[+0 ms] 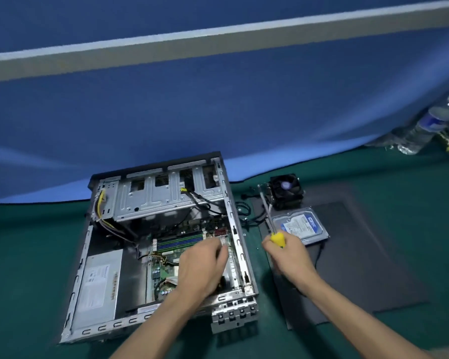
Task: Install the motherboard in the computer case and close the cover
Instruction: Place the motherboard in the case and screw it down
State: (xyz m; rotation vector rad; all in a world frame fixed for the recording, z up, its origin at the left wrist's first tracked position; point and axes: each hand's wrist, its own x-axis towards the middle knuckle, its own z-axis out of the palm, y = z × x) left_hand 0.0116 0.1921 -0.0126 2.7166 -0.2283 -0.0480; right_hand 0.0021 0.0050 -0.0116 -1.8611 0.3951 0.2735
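Blue cloth (218, 112) crossed by a pale band hangs behind a table spread with green cloth (29, 255), which fills the whole foreground. On it, under the left hand (202, 268), lies the computer case (151, 244) on its side with the cover off, its silver drive cage at the far end and a grey power supply (96, 286) well to the left of that hand. The motherboard (166, 257) sits inside the case, green, with memory slots just beyond the left hand's knuckles. That hand reaches down onto the board, fingers curled at the case's right wall; whether they pinch anything cannot be told. The dark cover panel (360, 255) lies flat under and beyond the right hand (288, 257), which grips a yellow-handled screwdriver (275, 229), shaft pointing away. A hard drive (301, 225) rests just past that grip, a black cooler fan (285, 190) farther still, and a water bottle (430, 125) far off to the right.
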